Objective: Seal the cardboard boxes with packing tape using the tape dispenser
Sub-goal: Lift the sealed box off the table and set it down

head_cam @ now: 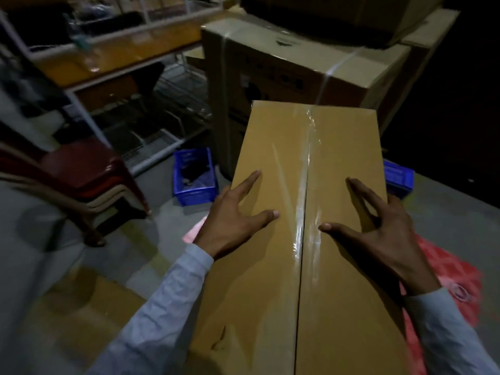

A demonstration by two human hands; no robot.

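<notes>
A long brown cardboard box (273,266) fills the middle of the view, its two top flaps closed. Clear packing tape (308,163) runs along the centre seam and shines on the far half. My left hand (232,212) grips the box's left edge, thumb flat on the top, fingers spread. On the right edge, my right hand (378,228) holds the box the same way, thumb pointing at the seam. No tape dispenser is in view.
A large strapped carton (270,66) stands behind the box. Blue crates sit on the floor at left (194,177) and right (397,177). A red plastic stool (81,169) and a white rack (113,85) stand at left. Red netting (449,277) lies at lower right.
</notes>
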